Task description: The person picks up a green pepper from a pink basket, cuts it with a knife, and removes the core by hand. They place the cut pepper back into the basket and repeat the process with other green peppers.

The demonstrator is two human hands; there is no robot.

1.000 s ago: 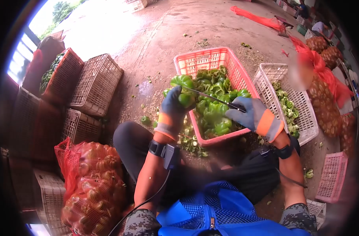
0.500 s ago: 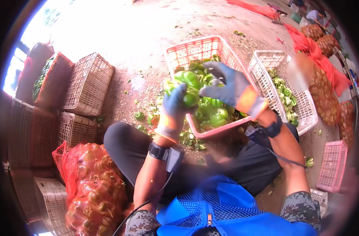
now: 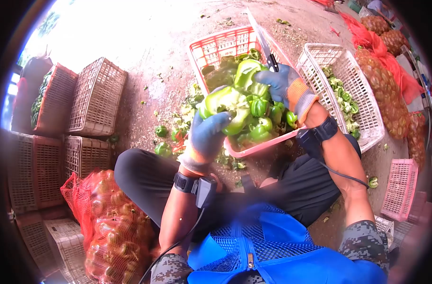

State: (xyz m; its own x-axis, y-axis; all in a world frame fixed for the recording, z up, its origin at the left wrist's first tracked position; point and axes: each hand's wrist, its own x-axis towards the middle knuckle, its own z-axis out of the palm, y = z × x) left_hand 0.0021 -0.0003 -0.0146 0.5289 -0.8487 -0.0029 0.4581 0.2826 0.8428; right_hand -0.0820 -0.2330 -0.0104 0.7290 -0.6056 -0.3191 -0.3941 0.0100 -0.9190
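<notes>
In a blue-and-orange glove, my left hand (image 3: pixel 205 135) is closed on a cut-open green bell pepper half (image 3: pixel 220 105), its pale inside showing. My right hand (image 3: pixel 283 86), gloved alike, grips the black handle of a knife (image 3: pixel 261 39) whose blade points up and away. Its fingers also hold another cut pepper piece (image 3: pixel 246 73). Both hands are over a pink plastic crate (image 3: pixel 250 150) with green bell peppers (image 3: pixel 261 131) in it.
A white crate (image 3: pixel 373 124) of green pepper scraps stands to the right. Onion-like produce fills a red mesh bag (image 3: pixel 116 232) at left, near stacked crates (image 3: pixel 97 97). Scraps and a few peppers (image 3: pixel 163 149) lie on the floor. Filled mesh sacks (image 3: pixel 386 102) line the far right.
The pepper, whole-looking before, is now apart in two pieces, one in each hand. My right hand has moved slightly right, and the knife blade now shows clearly, pointing upward.
</notes>
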